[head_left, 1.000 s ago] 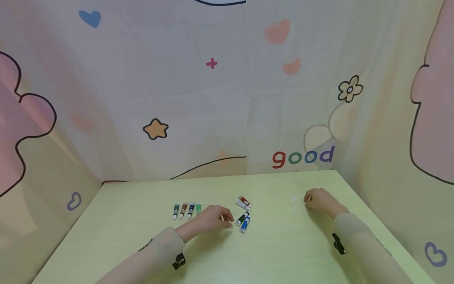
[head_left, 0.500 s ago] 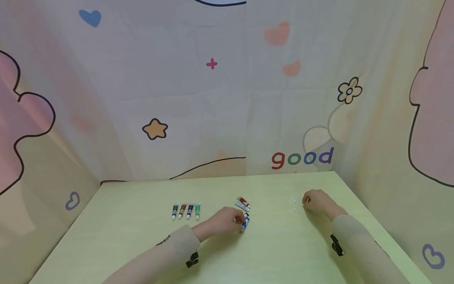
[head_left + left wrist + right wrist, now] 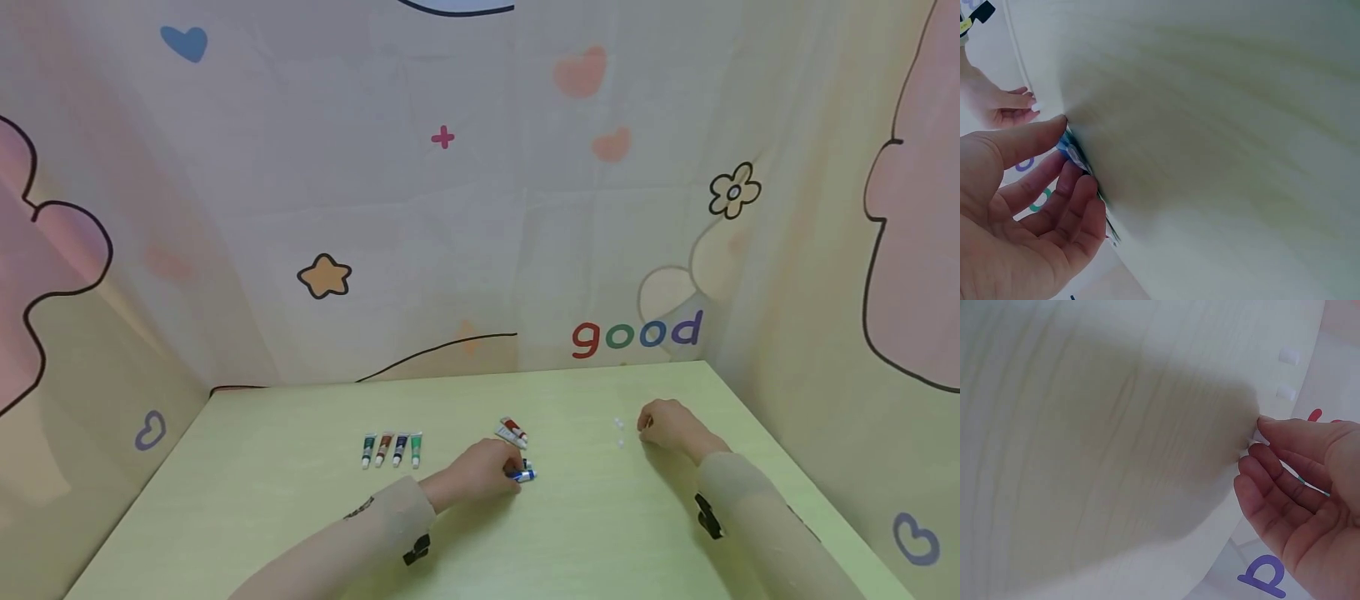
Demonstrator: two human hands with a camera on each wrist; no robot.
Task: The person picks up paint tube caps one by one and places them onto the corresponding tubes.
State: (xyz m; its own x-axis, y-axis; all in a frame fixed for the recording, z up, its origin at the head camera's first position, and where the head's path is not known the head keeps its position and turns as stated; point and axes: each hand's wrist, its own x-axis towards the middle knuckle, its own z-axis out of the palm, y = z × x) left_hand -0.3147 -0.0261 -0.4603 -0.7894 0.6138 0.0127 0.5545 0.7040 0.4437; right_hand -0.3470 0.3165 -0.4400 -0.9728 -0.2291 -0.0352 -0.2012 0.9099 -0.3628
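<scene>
My left hand (image 3: pixel 483 471) pinches a blue paint tube (image 3: pixel 524 476), low over the table, its capped end pointing right. In the left wrist view the blue tube (image 3: pixel 1074 153) shows between thumb and fingers. Just behind it, a dark paint tube (image 3: pixel 527 463) is mostly hidden by the hand. A red paint tube (image 3: pixel 515 428) and a whitish one (image 3: pixel 510 437) lie together a little farther back. Over at the right, my right hand (image 3: pixel 669 425) rests at the table with thumb and fingertips around a small white piece (image 3: pixel 1261 437). Its exact kind is unclear.
Several paint tubes (image 3: pixel 401 450) stand in a neat row left of centre, caps toward me. A few small white pieces (image 3: pixel 619 424) lie left of the right hand. A printed curtain (image 3: pixel 420 208) closes off the table's (image 3: pixel 285 500) back and sides.
My left hand has moved right to the tube pair and taken hold of the blue tube, which has turned so its cap points right. The right hand stays nearly still.
</scene>
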